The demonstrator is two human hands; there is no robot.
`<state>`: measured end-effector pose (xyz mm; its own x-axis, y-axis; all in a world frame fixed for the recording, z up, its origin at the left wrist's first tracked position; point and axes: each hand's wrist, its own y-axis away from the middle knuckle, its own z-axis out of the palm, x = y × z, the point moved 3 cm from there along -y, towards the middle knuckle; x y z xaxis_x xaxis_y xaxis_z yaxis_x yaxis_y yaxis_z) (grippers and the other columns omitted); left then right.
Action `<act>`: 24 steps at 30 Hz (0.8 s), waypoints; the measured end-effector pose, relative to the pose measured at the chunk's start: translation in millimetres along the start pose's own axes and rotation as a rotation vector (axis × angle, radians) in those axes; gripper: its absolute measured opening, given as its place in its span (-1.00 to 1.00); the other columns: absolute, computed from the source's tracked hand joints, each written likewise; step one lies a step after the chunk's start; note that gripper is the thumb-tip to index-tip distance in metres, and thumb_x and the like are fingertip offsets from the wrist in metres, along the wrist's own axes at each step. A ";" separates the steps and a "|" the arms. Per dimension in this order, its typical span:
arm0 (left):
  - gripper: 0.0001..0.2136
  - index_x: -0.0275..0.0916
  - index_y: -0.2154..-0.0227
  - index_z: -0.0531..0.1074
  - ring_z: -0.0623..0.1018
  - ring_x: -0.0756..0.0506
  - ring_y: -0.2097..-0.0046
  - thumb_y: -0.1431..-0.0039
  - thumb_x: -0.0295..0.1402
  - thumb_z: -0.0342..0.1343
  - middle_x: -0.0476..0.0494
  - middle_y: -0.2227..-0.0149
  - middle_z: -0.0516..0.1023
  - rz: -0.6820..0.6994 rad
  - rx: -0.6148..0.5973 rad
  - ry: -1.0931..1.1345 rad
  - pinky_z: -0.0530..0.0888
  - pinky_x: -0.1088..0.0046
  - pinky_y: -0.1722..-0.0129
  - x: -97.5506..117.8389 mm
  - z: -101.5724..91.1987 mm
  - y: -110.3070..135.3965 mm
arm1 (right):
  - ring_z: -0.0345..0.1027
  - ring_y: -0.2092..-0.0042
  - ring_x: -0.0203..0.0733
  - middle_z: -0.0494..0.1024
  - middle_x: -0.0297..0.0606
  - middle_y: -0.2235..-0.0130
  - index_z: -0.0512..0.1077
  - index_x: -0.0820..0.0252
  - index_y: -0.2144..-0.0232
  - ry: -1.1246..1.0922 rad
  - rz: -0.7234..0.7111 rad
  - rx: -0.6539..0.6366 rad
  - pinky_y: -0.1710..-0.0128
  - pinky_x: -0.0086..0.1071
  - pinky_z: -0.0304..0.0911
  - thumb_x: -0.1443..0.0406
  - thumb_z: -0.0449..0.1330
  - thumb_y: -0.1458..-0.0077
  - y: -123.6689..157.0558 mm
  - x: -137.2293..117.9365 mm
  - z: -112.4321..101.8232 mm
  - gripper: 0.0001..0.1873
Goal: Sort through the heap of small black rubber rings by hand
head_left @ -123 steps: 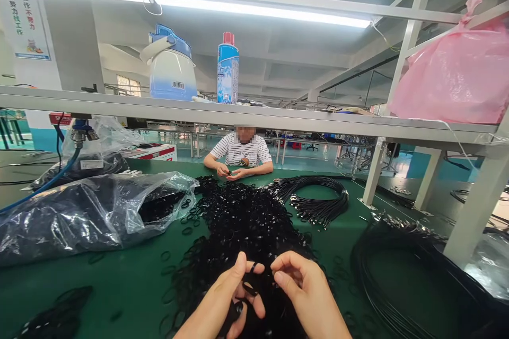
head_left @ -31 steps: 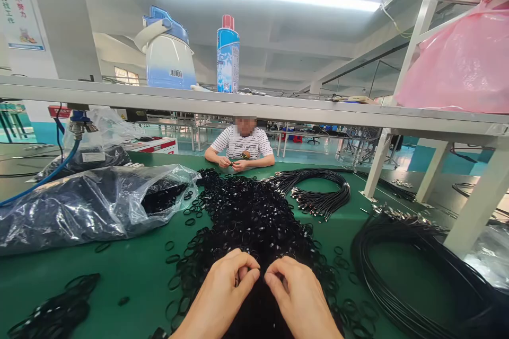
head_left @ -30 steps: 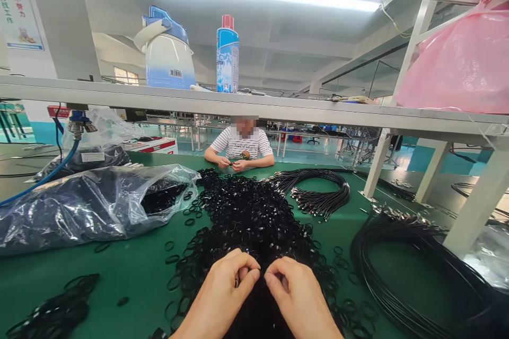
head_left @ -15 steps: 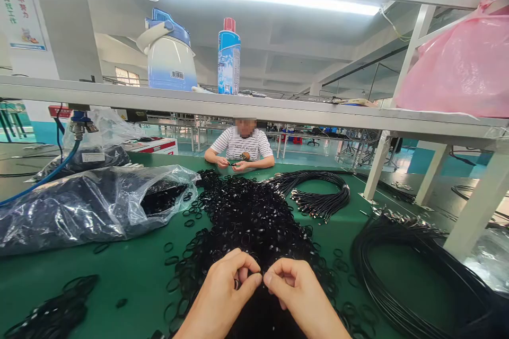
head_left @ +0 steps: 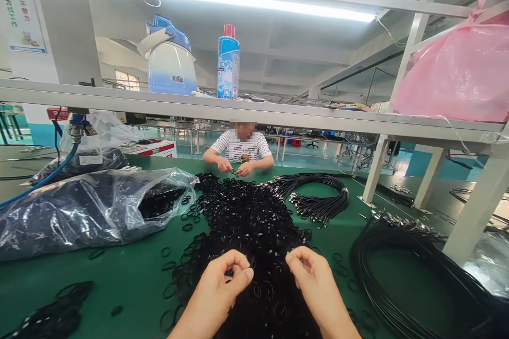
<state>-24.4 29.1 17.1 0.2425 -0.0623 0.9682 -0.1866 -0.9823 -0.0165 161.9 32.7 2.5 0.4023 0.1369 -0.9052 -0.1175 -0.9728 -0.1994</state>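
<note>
Black rings (head_left: 246,222) heaped on a green table (head_left: 119,270); pink bag (head_left: 457,74) at two o'clock; striped shirt (head_left: 238,148) at twelve.

Spray can (head_left: 228,61), jug (head_left: 170,59), pink bag (head_left: 457,74) on shelf (head_left: 278,115)

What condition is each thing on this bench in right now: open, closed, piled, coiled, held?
left hand: fingers pinched shut over the ring pile
right hand: fingers pinched shut, apart from the left
black rings: loose heap on the green table
clear bag: lying down, mouth open
cables: bundled in a loop
spray can: upright, capped
</note>
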 end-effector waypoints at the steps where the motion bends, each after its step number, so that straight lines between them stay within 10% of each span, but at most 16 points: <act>1: -0.78 -0.20 0.54 0.24 0.08 0.14 0.70 -0.05 -0.18 0.07 0.19 0.65 0.10 -0.008 -0.006 0.019 -0.01 0.64 0.74 -1.3 1.2 -0.1 | 0.05 0.50 -0.32 0.16 -0.45 0.55 0.29 0.17 0.51 0.019 0.001 0.020 0.50 -0.45 -0.01 0.16 -0.03 -0.11 -0.7 1.1 -1.2 -0.73; 7: -0.64 -0.24 0.53 0.25 0.10 0.16 0.75 -0.06 -0.01 0.00 0.14 0.66 0.24 -0.102 -0.126 0.075 -0.06 0.65 0.78 -8.2 8.8 -0.9 | 0.11 0.53 -0.27 0.26 -0.41 0.61 0.26 0.15 0.67 0.218 -0.059 -0.028 0.50 -0.41 -0.04 0.16 0.08 -0.05 5.9 -1.3 2.5 -0.67; 12: -0.51 -0.29 0.23 0.31 0.08 0.15 0.77 -0.11 0.09 -0.13 0.07 0.62 0.38 -0.158 -0.130 0.288 -0.06 0.61 0.76 -6.3 10.0 1.4 | 0.32 0.37 -0.24 0.45 -0.37 0.38 0.37 0.07 0.37 0.305 -0.283 -0.020 0.38 -0.42 0.11 0.32 0.01 -0.11 21.0 -22.0 11.6 -0.86; 19: -0.48 -0.23 0.20 0.42 0.37 0.02 0.43 -0.01 0.13 -0.01 0.01 0.46 0.40 -0.242 -0.021 0.438 0.31 0.59 0.47 -5.4 11.6 16.1 | 0.30 0.45 -0.25 0.48 -0.42 0.46 0.41 0.06 0.46 0.167 -0.617 -0.075 0.46 -0.48 0.12 0.38 0.22 0.19 44.5 -29.4 54.4 -0.85; 24: -0.45 -0.25 0.20 0.40 0.17 0.12 0.63 -0.04 0.16 -0.10 0.03 0.53 0.38 -0.251 -0.163 0.337 -0.02 0.65 0.70 -2.3 16.5 13.0 | 0.22 0.55 -0.33 0.41 -0.40 0.59 0.34 0.15 0.60 0.145 -0.301 -0.080 0.55 -0.49 0.06 0.35 0.12 0.02 33.3 -26.7 38.9 -0.85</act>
<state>-11.6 13.6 10.6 -0.0195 0.2623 0.9648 -0.3157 -0.9172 0.2430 111.9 3.9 5.5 0.5338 0.3975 -0.7463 0.0954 -0.9053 -0.4140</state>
